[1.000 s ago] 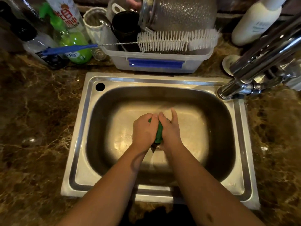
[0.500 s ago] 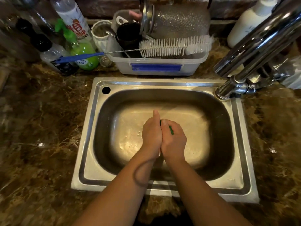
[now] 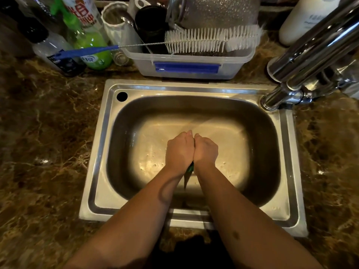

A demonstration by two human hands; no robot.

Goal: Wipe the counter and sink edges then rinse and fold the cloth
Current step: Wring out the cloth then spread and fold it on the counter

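Observation:
My left hand and my right hand are pressed together over the middle of the steel sink. Both are closed around the green cloth. Almost all of the cloth is hidden inside my fists; only a small green strip pokes out below, between my wrists. A thin dark stream hangs from that strip toward the basin floor. The brown marbled counter surrounds the sink on all sides.
A chrome faucet reaches in from the upper right. Behind the sink stands a clear plastic tub with a white bottle brush across it. Bottles, among them a green one, crowd the back left. A white bottle stands back right.
My hands have closed tighter together over the cloth, so less green shows on top; a strip now shows below my wrists. The view has shifted a little.

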